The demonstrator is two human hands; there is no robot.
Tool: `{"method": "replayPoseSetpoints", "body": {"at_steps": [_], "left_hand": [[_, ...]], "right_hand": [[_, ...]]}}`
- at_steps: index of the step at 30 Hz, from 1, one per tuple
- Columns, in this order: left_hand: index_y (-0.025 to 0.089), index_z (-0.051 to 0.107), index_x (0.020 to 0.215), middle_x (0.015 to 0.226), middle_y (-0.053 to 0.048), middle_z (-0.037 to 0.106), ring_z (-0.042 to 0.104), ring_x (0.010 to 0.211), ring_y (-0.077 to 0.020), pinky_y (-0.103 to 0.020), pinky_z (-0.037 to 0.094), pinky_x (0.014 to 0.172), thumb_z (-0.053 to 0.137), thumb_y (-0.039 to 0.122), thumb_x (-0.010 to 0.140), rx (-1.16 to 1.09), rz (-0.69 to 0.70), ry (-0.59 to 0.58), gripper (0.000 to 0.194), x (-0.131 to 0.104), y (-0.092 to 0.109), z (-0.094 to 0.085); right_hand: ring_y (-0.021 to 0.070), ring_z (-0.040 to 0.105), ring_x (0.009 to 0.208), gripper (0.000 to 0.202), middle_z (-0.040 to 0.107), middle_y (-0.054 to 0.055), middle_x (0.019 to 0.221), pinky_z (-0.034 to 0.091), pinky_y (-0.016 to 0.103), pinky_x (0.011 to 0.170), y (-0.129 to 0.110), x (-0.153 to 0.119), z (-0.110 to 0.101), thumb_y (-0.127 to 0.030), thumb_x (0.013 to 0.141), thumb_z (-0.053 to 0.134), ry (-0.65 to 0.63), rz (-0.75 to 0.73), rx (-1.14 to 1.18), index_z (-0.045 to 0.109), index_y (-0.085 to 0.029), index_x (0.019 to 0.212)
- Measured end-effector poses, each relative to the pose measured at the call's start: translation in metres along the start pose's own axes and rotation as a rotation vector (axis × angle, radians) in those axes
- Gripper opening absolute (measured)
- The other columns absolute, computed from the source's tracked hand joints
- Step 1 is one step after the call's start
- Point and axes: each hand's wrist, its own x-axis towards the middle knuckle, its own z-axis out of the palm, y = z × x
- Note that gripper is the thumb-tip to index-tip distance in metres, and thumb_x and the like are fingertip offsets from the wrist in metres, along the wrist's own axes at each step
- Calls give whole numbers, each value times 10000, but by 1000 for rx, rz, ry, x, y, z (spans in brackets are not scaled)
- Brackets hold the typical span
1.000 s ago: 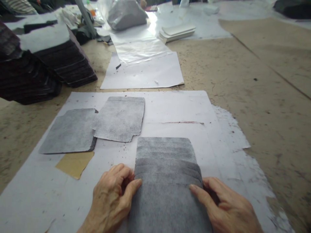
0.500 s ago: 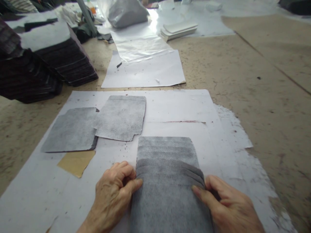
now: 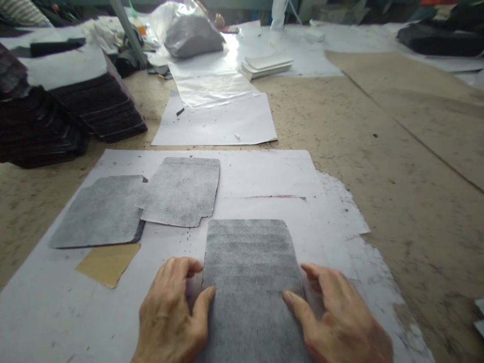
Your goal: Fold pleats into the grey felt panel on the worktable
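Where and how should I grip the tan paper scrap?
Pinch the tan scrap by its near corner, from the near side. That corner lies free on the white paper, while the far edge seems tucked under the grey piece. It looks flat, so perhaps lift it with a fingertip first.

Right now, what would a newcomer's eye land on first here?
Probably the banded grey sheets at the bottom centre, with the left hand and right hand at their sides, thumbs on top. Next, the thick dark stack with a white top at upper left, and the shiny plastic bag beyond it.
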Motion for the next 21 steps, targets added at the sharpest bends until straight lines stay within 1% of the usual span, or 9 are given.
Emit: {"method": "replayPoseSetpoints", "body": {"at_steps": [2,4,6,8,11,16,19,20,21], "left_hand": [[211,451,1094,1035,-74,536,532,937,-233,-378,461,776,546,290,748,11,115,78,368,0,-3,-1],[216,397,1198,1160,-93,494,495,1043,-256,-405,438,849,547,267,746,33,231,100,479,5,-4,-5],[222,396,1214,1203,-89,481,463,1100,-257,-415,404,907,542,246,755,25,311,88,483,14,-4,-8],[217,419,1186,1173,-78,512,465,1094,-244,-412,387,924,540,227,765,0,345,55,439,24,-1,-11],[207,461,1124,1131,-66,544,488,1046,-234,-406,394,890,558,198,741,-36,327,-51,395,39,5,-12],[202,517,966,865,-11,579,524,837,-209,-376,390,759,600,195,661,-55,139,-236,317,53,14,-16],[200,510,783,737,14,545,507,748,-191,-347,360,708,593,245,681,-22,74,-291,139,52,17,-19],[199,482,701,698,17,530,499,725,-185,-339,351,693,584,274,698,-10,52,-307,127,50,18,-20],[199,449,643,666,20,517,492,701,-180,-331,343,677,571,308,719,-8,22,-324,181,48,18,-21]], "right_hand": [[223,572,922,322,590,75,1029,510,331,703,0,9,-4,-321,810,512,43,-118,59,499,-196,1106],[211,547,971,310,580,78,1059,488,338,794,1,22,-6,-250,824,503,70,-236,145,491,-184,1126],[200,539,966,290,591,66,1030,468,340,831,4,37,-5,-194,814,518,47,-333,208,505,-182,1103],[197,539,945,292,598,54,1001,465,342,820,6,51,-3,-154,778,546,-45,-373,243,525,-182,1068],[207,539,917,296,598,43,957,460,350,780,6,67,1,-138,696,603,-213,-321,251,558,-182,985],[165,532,776,202,574,0,808,414,282,669,2,79,1,-141,604,628,-407,-158,237,576,-204,789],[156,510,726,104,553,-12,737,376,264,617,1,77,-1,-189,599,636,-415,-84,222,562,-210,669],[151,504,697,93,543,-13,704,365,258,592,1,75,-2,-232,618,633,-401,-56,230,544,-209,629],[143,495,655,145,529,-15,661,354,252,562,1,71,-3,-291,648,621,-386,-18,242,517,-206,592]]}}
